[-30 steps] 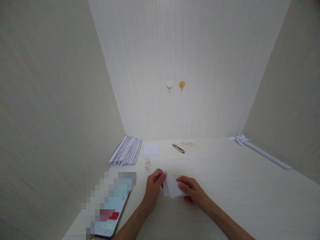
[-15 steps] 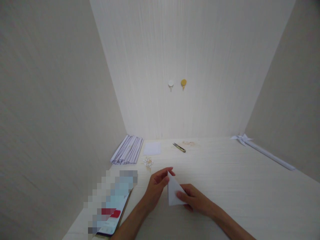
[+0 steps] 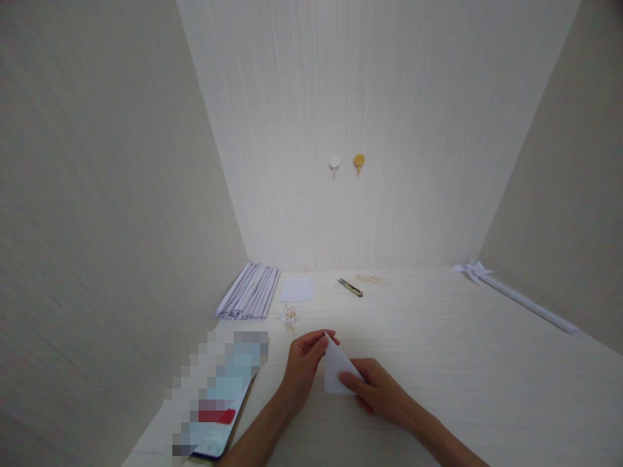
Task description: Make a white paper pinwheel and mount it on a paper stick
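Observation:
Between my two hands is a piece of white paper (image 3: 337, 373) folded into a triangle, held just above the table. My left hand (image 3: 306, 360) pinches its top corner between thumb and fingers. Along the lower right edge, my right hand (image 3: 372, 386) grips the paper, thumb on the near face and the other fingers behind it. The fingers behind the paper are partly hidden. Beyond my left hand lies a small pile of white-tipped pieces (image 3: 289, 316), too small to name surely.
Rolled paper sticks (image 3: 249, 292) lie stacked at the back left, beside square paper sheets (image 3: 297, 288). Thread snips (image 3: 350, 287) lie near the back wall. A phone (image 3: 226, 395), partly pixelated, is at the left. A paper pinwheel on a stick (image 3: 525, 301) rests along the right wall.
The folded paper has tilted slightly and its lower edge sits a little higher. Both hands keep their hold, with the right thumb shifted slightly left.

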{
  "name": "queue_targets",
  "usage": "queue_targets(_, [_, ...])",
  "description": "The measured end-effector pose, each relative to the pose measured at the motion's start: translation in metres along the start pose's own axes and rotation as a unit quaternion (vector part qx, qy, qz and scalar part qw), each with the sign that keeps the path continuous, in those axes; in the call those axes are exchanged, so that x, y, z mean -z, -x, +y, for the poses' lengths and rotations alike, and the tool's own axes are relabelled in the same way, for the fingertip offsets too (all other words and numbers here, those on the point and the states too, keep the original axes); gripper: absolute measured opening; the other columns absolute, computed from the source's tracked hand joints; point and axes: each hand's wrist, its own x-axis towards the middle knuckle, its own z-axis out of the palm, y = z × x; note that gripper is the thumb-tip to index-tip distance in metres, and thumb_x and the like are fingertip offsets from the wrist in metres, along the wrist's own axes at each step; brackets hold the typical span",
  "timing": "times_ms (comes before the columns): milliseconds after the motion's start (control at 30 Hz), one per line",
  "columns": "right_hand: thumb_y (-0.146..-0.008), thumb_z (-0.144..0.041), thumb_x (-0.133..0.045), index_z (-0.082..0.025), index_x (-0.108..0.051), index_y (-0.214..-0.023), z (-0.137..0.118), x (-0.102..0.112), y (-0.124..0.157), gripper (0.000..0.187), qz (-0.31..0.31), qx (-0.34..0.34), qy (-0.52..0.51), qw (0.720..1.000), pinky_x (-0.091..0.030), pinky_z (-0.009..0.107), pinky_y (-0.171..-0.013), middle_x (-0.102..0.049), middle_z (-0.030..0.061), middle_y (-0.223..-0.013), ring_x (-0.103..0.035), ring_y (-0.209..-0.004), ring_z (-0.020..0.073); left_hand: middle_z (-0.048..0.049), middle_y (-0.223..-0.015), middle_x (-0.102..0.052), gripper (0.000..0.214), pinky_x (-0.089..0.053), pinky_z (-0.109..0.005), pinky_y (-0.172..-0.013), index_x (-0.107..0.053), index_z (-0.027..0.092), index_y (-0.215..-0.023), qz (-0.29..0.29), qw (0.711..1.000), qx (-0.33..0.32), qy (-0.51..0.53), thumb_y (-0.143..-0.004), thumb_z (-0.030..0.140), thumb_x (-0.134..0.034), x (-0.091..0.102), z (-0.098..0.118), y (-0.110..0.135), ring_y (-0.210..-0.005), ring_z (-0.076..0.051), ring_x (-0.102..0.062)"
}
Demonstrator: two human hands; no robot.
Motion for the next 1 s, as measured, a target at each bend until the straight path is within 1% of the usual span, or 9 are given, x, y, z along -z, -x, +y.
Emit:
queue_targets(167, [-0.076, -0.037, -0.039, -0.014, -0.044, -0.062, -0.0046, -0.0003, 0.0013, 0.027, 0.009, -0.004, 0.023, 1.000, -0.021, 0.015, -0.032, -0.036, -0.0060, -0.042, -0.029, -0.034, 0.0045, -0.0051, -0.065, -0.064, 0.018, -0.040, -0.023, -0.058, -0.064, 0.012, -0.071, 0.017, 0.999, -0.026, -0.038, -0.061, 0.027, -0.060, 0.0008, -0.0011, -0.0009, -0.061, -0.013, -0.053])
queue_targets(367, [-0.076, -0.037, -0.040, -0.015, -0.045, -0.061, -0.0052, -0.0010, 0.0010, 0.027, 0.014, -0.004, 0.035, 0.999, -0.022, 0.016, -0.033, -0.036, -0.0056, -0.042, -0.030, -0.035, 0.0054, -0.0050, -0.063, -0.064, 0.020, -0.041, -0.023, -0.055, -0.063, 0.011, -0.070, 0.041, 0.996, -0.037, -0.067, -0.061, 0.029, -0.058, -0.0032, 0.0012, 0.0013, -0.058, -0.014, -0.053])
queue_targets(600, [-0.076, -0.035, -0.040, -0.015, -0.046, -0.060, -0.0087, -0.0005, 0.0017, 0.026, 0.016, 0.001, 0.051, 0.999, -0.021, 0.017, -0.034, -0.036, -0.0053, -0.043, -0.030, -0.036, 0.0055, -0.0045, -0.061, -0.063, 0.020, -0.040, -0.023, -0.054, -0.063, 0.011, -0.070, 0.048, 0.996, -0.043, -0.059, -0.062, 0.029, -0.057, -0.0064, 0.0023, 0.0038, -0.057, -0.013, -0.052])
queue_targets(867, [-0.076, -0.036, -0.040, -0.015, -0.046, -0.064, -0.0059, -0.0009, 0.0019, 0.026, 0.005, 0.000, 0.031, 1.000, -0.021, 0.016, -0.033, -0.035, -0.0063, -0.042, -0.028, -0.035, 0.0050, -0.0052, -0.062, -0.063, 0.021, -0.039, -0.023, -0.054, -0.063, 0.011, -0.071, 0.048, 0.997, -0.040, -0.051, -0.064, 0.029, -0.057, -0.0035, -0.0020, 0.0023, -0.058, -0.013, -0.052])
queue_targets(1000, [-0.075, -0.037, -0.040, -0.015, -0.045, -0.062, -0.0073, -0.0006, 0.0016, 0.026, 0.007, -0.007, 0.035, 0.999, -0.022, 0.016, -0.033, -0.036, -0.0057, -0.042, -0.030, -0.036, 0.0054, -0.0053, -0.062, -0.063, 0.022, -0.040, -0.023, -0.054, -0.062, 0.011, -0.070, 0.062, 0.995, -0.044, -0.071, -0.063, 0.031, -0.057, -0.0053, 0.0003, 0.0028, -0.058, -0.013, -0.052])
